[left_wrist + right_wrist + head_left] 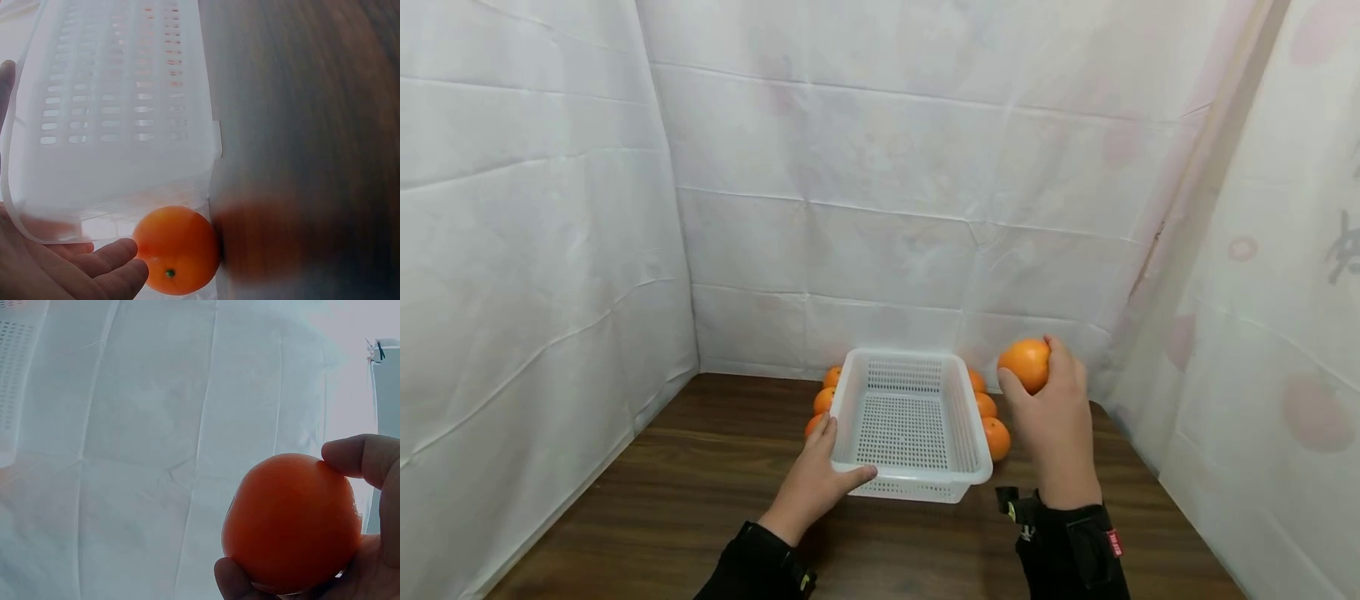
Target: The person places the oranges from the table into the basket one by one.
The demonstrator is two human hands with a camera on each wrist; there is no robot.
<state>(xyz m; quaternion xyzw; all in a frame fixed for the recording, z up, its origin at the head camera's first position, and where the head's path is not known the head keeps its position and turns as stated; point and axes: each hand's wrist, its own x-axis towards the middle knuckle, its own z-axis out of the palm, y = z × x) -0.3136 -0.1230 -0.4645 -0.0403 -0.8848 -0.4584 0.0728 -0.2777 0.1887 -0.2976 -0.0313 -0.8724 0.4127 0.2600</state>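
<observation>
A white perforated plastic basket (pixel 972 417) stands on the table with its inside bare. My left hand (pixel 820 479) holds its near left corner, thumb at the front rim and fingers along the left side. In the left wrist view those fingertips reach an orange (pixel 178 250) beside the basket. To the right of the basket my right hand (pixel 1054 408) grips another orange (pixel 1026 364), raised above the tabletop. Seen from the right wrist, thumb and fingers close round this orange (pixel 292 525) from opposite sides.
Three oranges line the basket's left side, the middle one (pixel 823 401) partly covered by the rim. Three more stand along its right side, the nearest orange (pixel 996 438) showing most. Pale cloth (pixel 880 208) hangs behind and at both sides of the dark wooden table (pixel 715 475).
</observation>
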